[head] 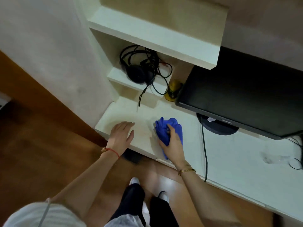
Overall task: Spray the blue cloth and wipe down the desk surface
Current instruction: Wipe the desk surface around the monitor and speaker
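The blue cloth (167, 128) lies bunched on the white desk (237, 154) near its left end. My right hand (172, 141) presses down on the cloth and grips it from the near side. My left hand (122, 134) rests flat on the desk's left corner, fingers spread, holding nothing. No spray bottle is in view.
A black monitor (242, 99) on a round stand (218, 126) fills the right. A dark cable (205, 149) runs down over the desk's front edge. Black headphones (139, 72) with tangled cords sit on a low shelf; a yellow object (172, 92) stands beside it. Wooden floor lies below.
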The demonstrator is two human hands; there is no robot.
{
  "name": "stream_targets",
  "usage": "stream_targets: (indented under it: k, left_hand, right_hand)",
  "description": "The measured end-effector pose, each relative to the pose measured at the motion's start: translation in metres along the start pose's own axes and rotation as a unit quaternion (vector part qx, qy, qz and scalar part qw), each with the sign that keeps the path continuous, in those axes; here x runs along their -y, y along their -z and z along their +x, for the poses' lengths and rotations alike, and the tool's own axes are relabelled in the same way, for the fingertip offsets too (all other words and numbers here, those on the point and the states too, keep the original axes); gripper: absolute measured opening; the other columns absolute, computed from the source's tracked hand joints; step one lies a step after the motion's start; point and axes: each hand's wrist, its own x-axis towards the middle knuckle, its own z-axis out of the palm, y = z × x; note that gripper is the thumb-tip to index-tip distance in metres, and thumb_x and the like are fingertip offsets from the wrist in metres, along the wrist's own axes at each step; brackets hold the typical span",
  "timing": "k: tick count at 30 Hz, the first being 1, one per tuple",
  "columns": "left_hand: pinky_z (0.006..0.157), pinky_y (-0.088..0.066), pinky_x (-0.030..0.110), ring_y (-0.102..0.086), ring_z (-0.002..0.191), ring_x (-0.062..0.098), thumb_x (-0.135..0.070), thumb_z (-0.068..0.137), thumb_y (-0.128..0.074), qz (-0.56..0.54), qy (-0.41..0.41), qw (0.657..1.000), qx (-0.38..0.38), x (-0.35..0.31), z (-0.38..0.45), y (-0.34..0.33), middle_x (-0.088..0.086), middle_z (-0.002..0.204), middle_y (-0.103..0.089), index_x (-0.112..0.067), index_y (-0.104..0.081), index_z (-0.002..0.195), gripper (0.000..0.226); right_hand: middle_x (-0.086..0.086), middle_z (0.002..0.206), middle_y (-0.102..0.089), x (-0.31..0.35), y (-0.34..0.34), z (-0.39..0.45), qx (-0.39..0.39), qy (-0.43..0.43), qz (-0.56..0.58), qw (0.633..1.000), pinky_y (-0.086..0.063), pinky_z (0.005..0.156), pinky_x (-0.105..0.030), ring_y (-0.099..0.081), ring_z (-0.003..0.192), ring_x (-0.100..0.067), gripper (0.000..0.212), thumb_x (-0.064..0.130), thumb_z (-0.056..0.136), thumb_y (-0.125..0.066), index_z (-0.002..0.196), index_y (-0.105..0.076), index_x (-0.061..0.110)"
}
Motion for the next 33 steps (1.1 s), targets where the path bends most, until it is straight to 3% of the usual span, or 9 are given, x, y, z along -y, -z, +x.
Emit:
stream_targets:
  k: [3,5,8,11,16,21,25,29,33]
  left_hand:
    - [0.113,-0.035,0.045,-0.054,0.131,0.031,-0.041,0.095,-0.023,0.011,-0.004,1.000,-0.002,0.015,0.013,-0.010,0.011,0.136,-0.062,-0.011,-0.061,0.135,0.063]
    - [0.116,-0.035,0.047,-0.050,0.136,0.031,-0.040,0.097,-0.024,0.015,-0.005,1.000,0.006,0.023,0.022,-0.016,0.011,0.141,-0.059,-0.010,-0.057,0.139,0.062]
    - [0.117,-0.035,0.052,-0.046,0.139,0.032,-0.037,0.097,-0.025,0.023,-0.007,1.000,0.013,0.029,0.030,-0.021,0.013,0.146,-0.054,-0.007,-0.054,0.141,0.061]
    - [0.118,-0.032,0.052,-0.045,0.139,0.035,-0.034,0.096,-0.026,0.017,-0.001,1.000,0.009,0.032,0.033,-0.024,0.016,0.147,-0.053,-0.005,-0.054,0.141,0.060]
    - [0.120,-0.027,0.052,-0.040,0.142,0.032,-0.033,0.096,-0.029,0.011,0.015,0.999,-0.030,0.046,0.034,-0.033,0.013,0.150,-0.050,-0.008,-0.053,0.142,0.057]
    - [0.119,-0.028,0.054,-0.041,0.140,0.035,-0.031,0.096,-0.035,0.012,0.031,0.996,-0.078,0.059,0.044,-0.038,0.015,0.148,-0.051,-0.007,-0.054,0.140,0.054]
    - [0.118,-0.028,0.047,-0.041,0.139,0.035,-0.025,0.096,-0.041,-0.003,0.042,0.992,-0.120,0.068,0.051,-0.041,0.014,0.150,-0.049,-0.008,-0.053,0.142,0.050]
    - [0.120,-0.029,0.048,-0.040,0.140,0.036,-0.029,0.099,-0.038,0.000,0.023,0.991,-0.132,0.081,0.053,-0.047,0.015,0.150,-0.048,-0.007,-0.053,0.142,0.051]
    - [0.122,-0.026,0.046,-0.037,0.142,0.034,-0.027,0.099,-0.040,0.001,0.014,0.988,-0.153,0.082,0.053,-0.054,0.013,0.151,-0.047,-0.008,-0.051,0.143,0.049]
  right_hand:
    - [-0.005,0.114,-0.058,-0.008,-0.004,0.005,-0.091,0.091,-0.151,0.980,-0.044,0.093,-0.040,-0.048,0.107,-0.021,0.061,0.055,0.089,-0.061,0.137,-0.057,0.017]
    - [-0.011,0.124,-0.053,-0.016,-0.004,0.012,-0.105,0.147,-0.182,0.966,-0.042,0.098,-0.046,-0.046,0.116,-0.026,0.056,0.055,0.091,-0.055,0.134,-0.061,0.019]
    - [-0.009,0.160,-0.029,-0.026,-0.007,0.023,0.002,0.169,-0.185,0.968,-0.014,0.123,-0.050,-0.018,0.151,-0.033,0.059,0.056,0.096,-0.046,0.147,-0.047,0.026]
    - [0.004,0.165,-0.020,-0.031,-0.018,0.028,0.070,0.155,-0.224,0.960,-0.002,0.124,-0.055,-0.002,0.155,-0.023,0.061,0.060,0.099,-0.032,0.154,-0.032,0.034]
    - [0.006,0.162,-0.028,-0.052,-0.009,0.002,0.051,0.179,-0.255,0.949,0.001,0.124,-0.050,-0.008,0.155,-0.021,0.057,0.057,0.100,-0.031,0.153,-0.030,0.036]
    - [0.001,0.160,-0.034,-0.045,-0.008,0.050,-0.006,0.101,-0.251,0.963,-0.002,0.125,-0.051,-0.014,0.154,-0.027,0.059,0.053,0.100,-0.027,0.155,-0.030,0.033]
    - [0.000,0.160,-0.035,-0.014,-0.044,0.067,0.045,0.172,-0.246,0.953,-0.004,0.125,-0.051,-0.015,0.153,-0.028,0.057,0.049,0.100,-0.030,0.153,-0.035,0.030]
    - [0.006,0.156,-0.041,-0.033,-0.038,0.033,0.112,0.269,-0.229,0.929,-0.005,0.125,-0.050,-0.018,0.153,-0.024,0.050,0.044,0.103,-0.036,0.151,-0.039,0.031]
    - [0.002,0.155,-0.043,-0.045,-0.017,0.062,0.045,0.223,-0.207,0.952,-0.001,0.125,-0.042,-0.024,0.151,-0.026,0.049,0.040,0.101,-0.037,0.147,-0.046,0.026]
